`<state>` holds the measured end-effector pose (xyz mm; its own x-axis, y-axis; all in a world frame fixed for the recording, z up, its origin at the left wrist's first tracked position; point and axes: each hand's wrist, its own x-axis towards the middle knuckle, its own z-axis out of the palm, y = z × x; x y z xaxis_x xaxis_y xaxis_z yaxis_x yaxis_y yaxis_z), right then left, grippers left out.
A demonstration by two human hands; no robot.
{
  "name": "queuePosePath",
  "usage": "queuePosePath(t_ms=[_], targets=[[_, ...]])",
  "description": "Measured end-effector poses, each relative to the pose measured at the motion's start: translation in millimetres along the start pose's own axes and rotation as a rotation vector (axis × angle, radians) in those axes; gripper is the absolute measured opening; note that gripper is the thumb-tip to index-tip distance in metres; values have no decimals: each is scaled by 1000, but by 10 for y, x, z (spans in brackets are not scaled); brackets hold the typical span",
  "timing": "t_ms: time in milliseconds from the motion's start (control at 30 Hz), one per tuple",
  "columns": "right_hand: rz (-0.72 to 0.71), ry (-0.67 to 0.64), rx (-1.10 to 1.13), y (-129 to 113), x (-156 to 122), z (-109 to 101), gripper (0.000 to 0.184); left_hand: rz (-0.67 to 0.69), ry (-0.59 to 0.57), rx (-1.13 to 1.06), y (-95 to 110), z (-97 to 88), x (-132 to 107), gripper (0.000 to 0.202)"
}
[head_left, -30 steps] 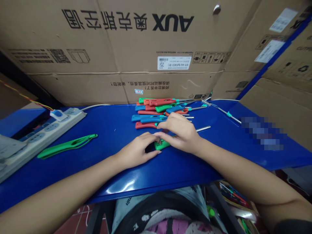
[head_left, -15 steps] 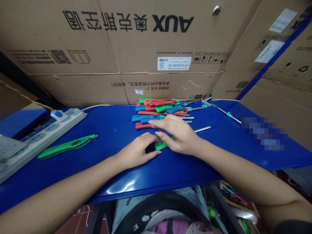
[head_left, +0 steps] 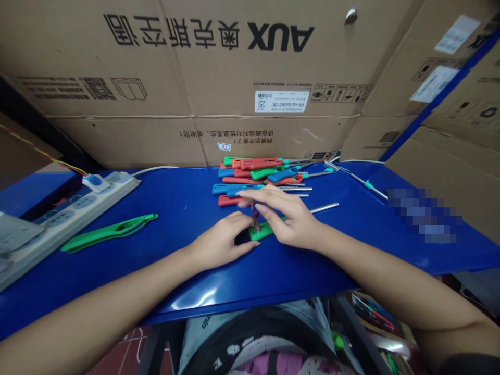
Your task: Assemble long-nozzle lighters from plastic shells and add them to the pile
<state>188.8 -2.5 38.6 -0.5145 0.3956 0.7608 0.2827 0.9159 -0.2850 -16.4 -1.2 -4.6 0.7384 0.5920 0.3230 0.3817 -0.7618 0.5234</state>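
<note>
On the blue table (head_left: 175, 208) a green-handled tool (head_left: 261, 231) with a metal rod (head_left: 324, 208) lies in front of me. My left hand (head_left: 222, 242) rests on the table with curled fingers pressed against the handle's near end. Over the handle, my right hand (head_left: 285, 216) pinches a small thin red part (head_left: 254, 216) upright between thumb and fingers. A pile of red, blue and green handled tools (head_left: 253, 177) lies just behind my hands.
A loose green plastic handle shell (head_left: 109, 234) lies at the left. A white power strip (head_left: 66, 213) sits at the far left edge. Large cardboard boxes (head_left: 219, 78) wall the back and right. A thin metal rod with a teal collar (head_left: 361, 181) lies at back right.
My right hand has lifted its fingers slightly, and the small red part now shows upright above the green handle. My left hand has stayed put.
</note>
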Motion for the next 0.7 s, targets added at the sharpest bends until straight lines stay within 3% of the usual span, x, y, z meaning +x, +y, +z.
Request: queuePosePath(t_ms=[167,267,400,500,600,700], targets=[[-100,74,-69,55,3,-13,11,10,17,12,6,18,-1,20],[-176,62,-137,67,-22,2,18,11,28,21,2,34,-4,24],[-64,-16,-7,4,-18,65,35,26,36,24,-9,47,-8,22],[-51,26,39,-21,-12,82,23,38,63,24,-13,50,-13,22],[-160,67,-115,-3,-41,64,11,31,57,1,-7,47,-14,23],[-214,42,-176,-4,-69,57,22,31,42,-18,-1,42,-13,22]])
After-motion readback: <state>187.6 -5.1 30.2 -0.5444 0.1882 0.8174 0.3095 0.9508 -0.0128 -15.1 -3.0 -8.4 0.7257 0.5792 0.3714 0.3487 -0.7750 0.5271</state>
